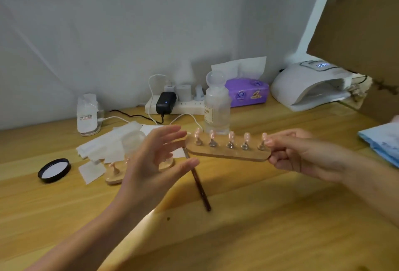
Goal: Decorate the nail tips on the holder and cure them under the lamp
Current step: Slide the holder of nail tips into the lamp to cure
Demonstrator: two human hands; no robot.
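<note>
A wooden holder (pixel 226 154) with several pale pink nail tips (pixel 231 136) on metal stands hangs above the table at centre. My right hand (pixel 302 152) grips its right end. My left hand (pixel 155 154) hovers just left of the holder with spread fingers, holding nothing. A second wooden holder (pixel 114 176) lies on the table, mostly hidden behind my left hand. A thin dark brush (pixel 199 186) lies on the table under the raised holder. The white curing lamp (pixel 306 86) stands at the back right with its display lit.
A clear bottle (pixel 217 106) stands behind the holder. White wipes (pixel 103 147) and a black lid (pixel 54 170) lie at left. A power strip (pixel 183 106) with plugs, a purple tissue pack (pixel 247 92), a cardboard box (pixel 362 22) and blue cloth (pixel 382 141) ring the wooden table.
</note>
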